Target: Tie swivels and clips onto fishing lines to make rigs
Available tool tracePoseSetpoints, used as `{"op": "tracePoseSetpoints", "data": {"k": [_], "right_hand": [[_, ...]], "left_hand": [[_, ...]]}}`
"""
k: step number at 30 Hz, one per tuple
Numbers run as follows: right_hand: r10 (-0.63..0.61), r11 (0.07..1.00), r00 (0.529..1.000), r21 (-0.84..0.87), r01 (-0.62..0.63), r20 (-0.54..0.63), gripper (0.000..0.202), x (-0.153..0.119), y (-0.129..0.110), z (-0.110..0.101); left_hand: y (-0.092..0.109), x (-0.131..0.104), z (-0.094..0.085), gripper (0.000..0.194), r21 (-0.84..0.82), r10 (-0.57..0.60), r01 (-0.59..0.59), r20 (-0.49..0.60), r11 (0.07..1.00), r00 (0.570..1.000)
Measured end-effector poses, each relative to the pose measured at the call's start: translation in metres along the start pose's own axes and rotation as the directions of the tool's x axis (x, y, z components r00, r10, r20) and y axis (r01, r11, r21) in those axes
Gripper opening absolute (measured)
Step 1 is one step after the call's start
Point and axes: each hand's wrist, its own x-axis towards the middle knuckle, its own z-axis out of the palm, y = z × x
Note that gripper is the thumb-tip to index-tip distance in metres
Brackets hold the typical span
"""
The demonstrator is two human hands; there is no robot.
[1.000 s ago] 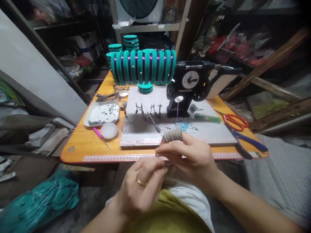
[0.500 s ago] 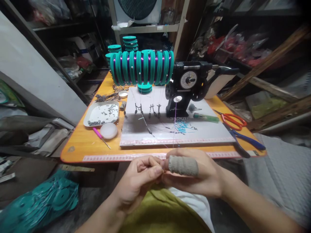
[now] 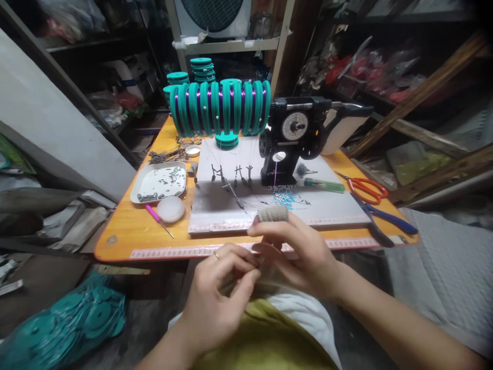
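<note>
My left hand is in front of the table's near edge, its thumb and forefinger pinched together. What lies in that pinch is too small to make out. Just to the right, my right hand has its fingers spread apart, with a grey knitted finger cover on one raised finger. Beyond the hands, thin lines hang from a row of teal spools wound with purple thread. Small dark weights and swivels hang or lie on these lines over the white board.
A black line-winding device stands behind the board. Turquoise-and-white bits, a green-handled tool, orange scissors and blue pliers lie right. On the left are a white tray, round lid and pink-handled awl.
My right hand has lifted away from the left, up toward the board, and its fingers have spread. My left hand stays pinched and has turned slightly. The view has shifted a little.
</note>
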Motion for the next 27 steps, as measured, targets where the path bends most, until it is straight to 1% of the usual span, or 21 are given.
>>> {"op": "tracePoseSetpoints", "data": {"k": [1, 2, 3, 4, 5, 6, 8, 10, 13, 15, 16, 17, 18, 19, 20, 21, 22, 23, 24, 26, 27], "right_hand": [[-0.021, 1.000, 0.998, 0.023, 0.020, 0.054, 0.013, -0.002, -0.001, -0.003], [-0.023, 0.999, 0.992, 0.047, 0.018, 0.125, 0.010, -0.004, -0.002, -0.005], [-0.003, 0.998, 0.981, 0.064, -0.010, 0.195, 0.006, -0.006, -0.003, -0.006], [0.037, 0.996, 0.967, 0.066, -0.055, 0.254, 0.005, -0.008, -0.003, -0.007], [0.083, 0.993, 0.956, 0.057, -0.103, 0.283, 0.008, -0.010, -0.004, -0.008], [0.121, 0.989, 0.949, 0.046, -0.141, 0.292, 0.010, -0.010, -0.005, -0.007], [0.142, 0.986, 0.947, 0.040, -0.160, 0.287, 0.009, -0.011, -0.005, -0.007], [0.094, 0.992, 0.963, 0.062, -0.113, 0.254, 0.007, -0.009, -0.005, -0.007], [-0.001, 0.994, 0.975, 0.109, -0.024, 0.223, 0.009, -0.006, -0.005, -0.008], [-0.032, 0.994, 0.981, 0.108, 0.012, 0.190, 0.014, -0.005, -0.006, -0.009], [-0.025, 0.995, 0.982, 0.104, 0.006, 0.186, 0.015, -0.005, -0.007, -0.008], [-0.003, 0.994, 0.979, 0.110, -0.020, 0.202, 0.014, -0.006, -0.008, -0.007], [0.036, 0.991, 0.977, 0.118, -0.061, 0.209, 0.010, -0.007, -0.009, -0.006], [0.077, 0.986, 0.976, 0.128, -0.104, 0.202, 0.006, -0.008, -0.009, -0.004], [0.109, 0.981, 0.977, 0.139, -0.136, 0.183, 0.005, -0.009, -0.010, -0.002], [0.129, 0.977, 0.980, 0.147, -0.151, 0.148, 0.007, -0.008, -0.009, 0.000], [0.135, 0.978, 0.987, 0.146, -0.147, 0.087, 0.011, -0.007, -0.009, 0.003], [0.132, 0.983, 0.991, 0.127, -0.134, 0.027, 0.013, -0.005, -0.008, 0.005], [0.128, 0.987, 0.992, 0.096, -0.126, -0.011, 0.015, -0.003, -0.007, 0.007], [0.134, 0.991, 0.991, 0.021, -0.133, -0.030, 0.013, 0.003, -0.005, 0.009], [0.136, 0.991, 0.990, -0.011, -0.137, -0.027, 0.012, 0.005, -0.004, 0.009]], "left_hand": [[0.000, 0.000, -0.001, 0.015, -0.191, -0.185, 0.189, 0.039, 0.963, 0.982], [0.000, 0.000, -0.002, 0.019, -0.353, -0.326, 0.340, 0.101, 0.872, 0.940], [-0.001, -0.001, -0.002, 0.023, -0.473, -0.419, 0.446, 0.168, 0.760, 0.892], [-0.001, -0.001, -0.002, 0.026, -0.557, -0.470, 0.510, 0.228, 0.655, 0.853], [-0.002, -0.001, -0.001, 0.028, -0.610, -0.502, 0.549, 0.270, 0.571, 0.822], [-0.002, -0.001, 0.000, 0.029, -0.641, -0.525, 0.575, 0.298, 0.508, 0.797], [-0.001, 0.000, 0.003, 0.030, -0.673, -0.552, 0.605, 0.337, 0.425, 0.763], [0.000, 0.002, 0.004, 0.031, -0.695, -0.558, 0.611, 0.355, 0.379, 0.750], [0.001, 0.003, 0.004, 0.032, -0.712, -0.544, 0.599, 0.358, 0.367, 0.759], [0.000, 0.003, 0.004, 0.032, -0.701, -0.516, 0.586, 0.353, 0.407, 0.781], [-0.001, 0.002, 0.004, 0.031, -0.677, -0.493, 0.569, 0.335, 0.466, 0.803], [-0.002, 0.001, 0.004, 0.029, -0.632, -0.464, 0.530, 0.288, 0.566, 0.838], [-0.003, 0.000, 0.004, 0.026, -0.551, -0.414, 0.454, 0.205, 0.700, 0.887], [-0.005, -0.001, 0.005, 0.020, -0.421, -0.325, 0.334, 0.096, 0.843, 0.941], [-0.006, -0.002, 0.006, 0.014, -0.240, -0.192, 0.183, -0.015, 0.954, 0.981], [-0.007, -0.004, 0.006, 0.010, -0.032, -0.026, 0.023, -0.100, 0.999, 0.995], [-0.008, -0.005, 0.007, 0.012, 0.163, 0.141, -0.117, -0.144, 0.980, 0.979], [-0.009, -0.005, 0.008, 0.015, 0.320, 0.288, -0.230, -0.149, 0.919, 0.946], [-0.009, -0.006, 0.009, 0.018, 0.431, 0.404, -0.317, -0.126, 0.845, 0.906], [-0.009, -0.005, 0.009, 0.020, 0.540, 0.553, -0.453, -0.029, 0.710, 0.833], [-0.009, -0.005, 0.009, 0.022, 0.545, 0.590, -0.505, 0.023, 0.669, 0.807]]}}
